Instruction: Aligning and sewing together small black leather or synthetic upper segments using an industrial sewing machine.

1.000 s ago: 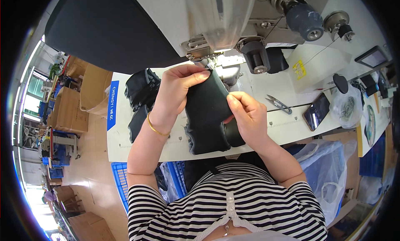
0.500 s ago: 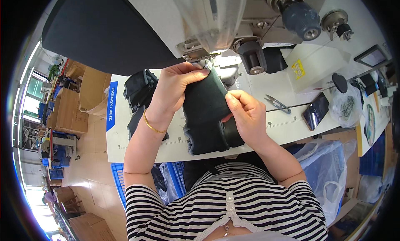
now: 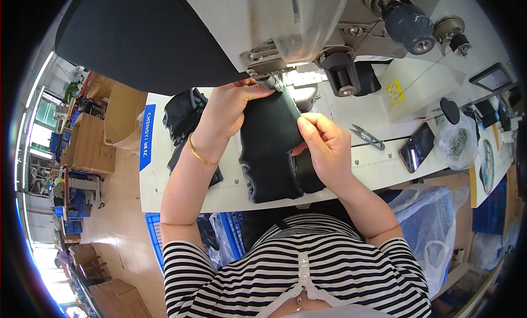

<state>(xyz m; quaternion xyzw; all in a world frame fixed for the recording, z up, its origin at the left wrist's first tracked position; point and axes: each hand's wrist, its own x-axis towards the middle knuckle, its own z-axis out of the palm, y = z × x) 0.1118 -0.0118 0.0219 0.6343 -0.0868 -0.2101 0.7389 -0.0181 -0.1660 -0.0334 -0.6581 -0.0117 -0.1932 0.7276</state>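
Observation:
A strip of dark fabric (image 3: 269,134) runs from under the sewing machine (image 3: 274,68) down toward the table's near edge, its edges wavy. My left hand (image 3: 233,106) pinches the fabric's far end close beside the needle area, where the fingertips are partly hidden. Lower down, the right edge of the fabric is held between the thumb and fingers of my right hand (image 3: 325,145). Another dark piece (image 3: 308,175) lies beneath my right hand. To the left of my left forearm sits a stack of dark fabric pieces (image 3: 184,117).
Thread snips (image 3: 368,137) and a phone (image 3: 417,148) lie on the white table (image 3: 379,165) at the right, near a clear plastic bag (image 3: 457,145). A blue crate (image 3: 235,233) and a bag-lined bin (image 3: 425,219) stand below the near edge. Cardboard boxes (image 3: 93,145) are at the far left.
The fabric's far end appears slightly farther left, and its near part lies flatter. Both hands keep their grip with little movement. The view has shifted slightly.

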